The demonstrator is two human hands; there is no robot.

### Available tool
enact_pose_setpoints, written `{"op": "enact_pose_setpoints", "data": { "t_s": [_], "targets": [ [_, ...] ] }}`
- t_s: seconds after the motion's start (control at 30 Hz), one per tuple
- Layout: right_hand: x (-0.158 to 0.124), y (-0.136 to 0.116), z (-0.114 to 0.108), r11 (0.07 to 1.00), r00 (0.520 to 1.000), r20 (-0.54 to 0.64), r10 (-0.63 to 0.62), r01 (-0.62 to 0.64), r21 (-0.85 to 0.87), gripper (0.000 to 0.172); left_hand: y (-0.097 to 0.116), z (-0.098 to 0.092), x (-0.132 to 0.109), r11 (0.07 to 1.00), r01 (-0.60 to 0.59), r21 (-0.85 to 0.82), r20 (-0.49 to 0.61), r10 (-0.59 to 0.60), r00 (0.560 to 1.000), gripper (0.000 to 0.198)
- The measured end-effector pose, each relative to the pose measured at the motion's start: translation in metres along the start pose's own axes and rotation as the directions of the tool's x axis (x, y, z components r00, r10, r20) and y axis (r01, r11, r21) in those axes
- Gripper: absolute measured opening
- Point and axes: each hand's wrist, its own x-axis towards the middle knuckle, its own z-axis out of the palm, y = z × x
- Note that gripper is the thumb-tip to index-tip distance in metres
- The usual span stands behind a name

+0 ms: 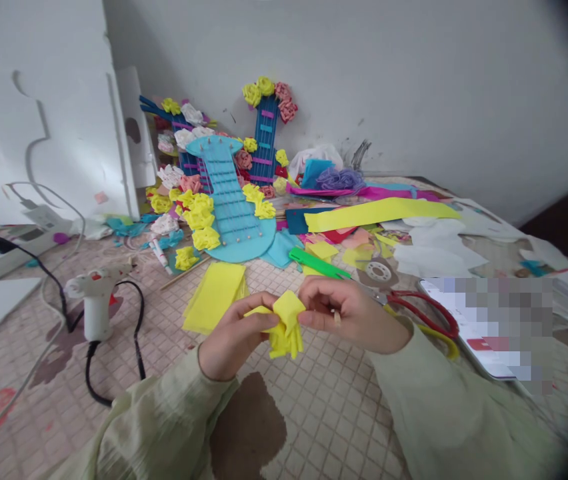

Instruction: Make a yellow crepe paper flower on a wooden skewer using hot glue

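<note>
Between my two hands is a yellow crepe paper flower [287, 327], its petals folded and crinkled. My left hand [237, 330] pinches its left side, and my right hand [347, 313] has thumb and finger closed on its right edge. Just behind my left hand lies a stack of yellow crepe paper sheets [217, 293]. A green utility knife [317, 262] rests beyond the flower. Red-handled scissors [427, 308] lie beside my right hand, their blades partly hidden by it. A light blue guitar-shaped piece [231, 193] with yellow paper flowers along its sides leans farther back.
A white glue gun [97, 307] stands at left, its black cord curling toward my left sleeve. A power strip [11, 250] sits behind it. At right are a phone [484, 327] and white paper [439, 250]. A yellow paper strip [379, 215] and coloured scraps spread across the back.
</note>
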Motion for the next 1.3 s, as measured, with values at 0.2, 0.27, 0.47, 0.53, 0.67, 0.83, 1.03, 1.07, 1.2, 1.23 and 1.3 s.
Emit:
{"op": "enact_pose_setpoints", "data": {
  "t_s": [0.2, 0.27, 0.47, 0.53, 0.67, 0.83, 1.03, 1.07, 1.2, 1.23, 1.3],
  "targets": [
    [0.000, 0.000, 0.001, 0.999, 0.999, -0.003, 0.047, -0.047, -0.027, 0.016, -0.004, -0.002, 0.001, 0.983, -0.122, 0.135, -0.054, 0.130, 0.990, 0.011],
    [0.001, -0.001, 0.001, 0.998, 0.999, 0.002, 0.044, -0.044, -0.043, 0.016, -0.003, -0.003, 0.000, 0.959, -0.160, 0.232, -0.063, 0.179, 0.982, 0.012],
    [-0.001, -0.003, 0.004, 0.991, 1.000, 0.014, 0.022, -0.020, -0.131, 0.014, 0.008, 0.004, -0.005, 0.838, -0.115, 0.533, -0.036, 0.157, 0.987, 0.034],
    [-0.002, -0.002, 0.005, 0.986, 1.000, 0.002, 0.014, -0.013, -0.166, 0.013, 0.011, 0.006, -0.005, 0.761, -0.137, 0.634, -0.045, 0.214, 0.976, 0.028],
    [-0.001, -0.001, 0.010, 0.966, 0.999, -0.044, -0.018, 0.006, -0.257, 0.011, 0.011, 0.007, -0.006, 0.601, -0.139, 0.787, -0.062, 0.301, 0.952, 0.014],
    [0.002, 0.002, 0.014, 0.931, 0.993, -0.093, -0.079, 0.040, -0.363, 0.012, 0.010, 0.006, -0.006, 0.577, -0.118, 0.808, -0.068, 0.290, 0.955, 0.012],
    [-0.006, -0.001, 0.012, 0.899, 0.981, -0.160, -0.111, 0.030, -0.436, 0.034, 0.006, 0.001, -0.004, 0.574, -0.121, 0.810, -0.132, 0.379, 0.916, 0.015],
    [-0.008, -0.002, 0.012, 0.894, 0.984, -0.138, -0.114, 0.041, -0.447, 0.043, 0.005, 0.000, -0.003, 0.577, -0.124, 0.807, -0.135, 0.385, 0.913, 0.015],
    [-0.011, -0.003, 0.014, 0.891, 0.989, -0.077, -0.129, 0.081, -0.446, 0.042, 0.003, 0.000, -0.003, 0.575, -0.135, 0.807, -0.134, 0.401, 0.906, 0.015],
    [-0.011, -0.002, 0.016, 0.893, 0.986, -0.087, -0.140, 0.088, -0.442, 0.038, 0.003, 0.001, -0.004, 0.564, -0.139, 0.814, -0.125, 0.404, 0.906, 0.015],
    [-0.008, 0.001, 0.019, 0.895, 0.978, -0.116, -0.174, 0.108, -0.433, 0.032, 0.003, 0.002, -0.004, 0.532, -0.154, 0.832, -0.091, 0.406, 0.909, 0.013]
  ]
}}
